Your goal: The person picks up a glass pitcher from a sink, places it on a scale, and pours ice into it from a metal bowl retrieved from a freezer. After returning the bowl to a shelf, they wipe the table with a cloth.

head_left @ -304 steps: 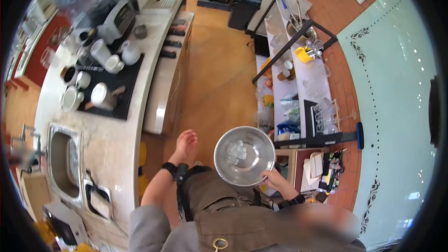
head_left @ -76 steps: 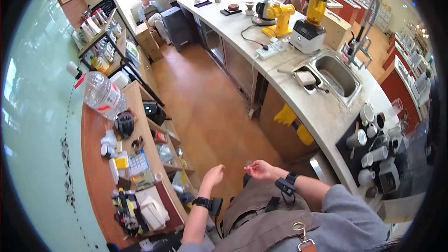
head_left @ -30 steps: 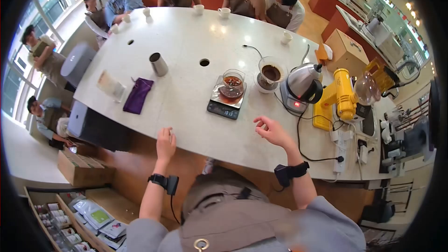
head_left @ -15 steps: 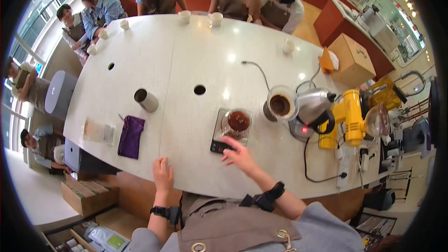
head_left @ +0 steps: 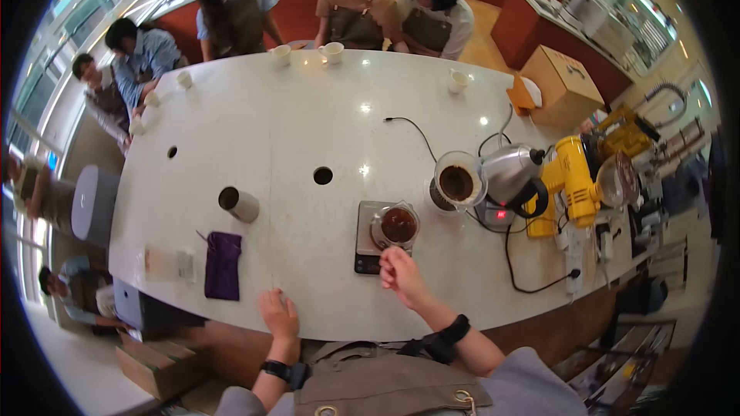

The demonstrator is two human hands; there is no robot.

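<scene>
My right hand (head_left: 402, 276) is closed at the near side of a glass server (head_left: 398, 225) holding dark brown liquid, its fingers pinched round what looks like the handle. The server stands over a flat scale (head_left: 368, 260) with a black display strip. My left hand (head_left: 279, 313) rests at the table's near edge, fingers apart, holding nothing. A purple cloth (head_left: 223, 266) lies left of it, and a metal cup (head_left: 239, 205) stands beyond. Right of the server, a glass dripper (head_left: 456, 182) with dark coffee grounds sits on its stand.
A silver kettle (head_left: 512, 175) on its lit base, a yellow machine (head_left: 576, 181) and black cables occupy the right. A cardboard box (head_left: 561, 86) stands at the far right. White cups (head_left: 331, 52) line the far edge, where several people stand. A clear container (head_left: 169, 263) is at left.
My right hand has moved from open above the scale to closed at the server. The server sits slightly differently on the scale. The whole view has shifted.
</scene>
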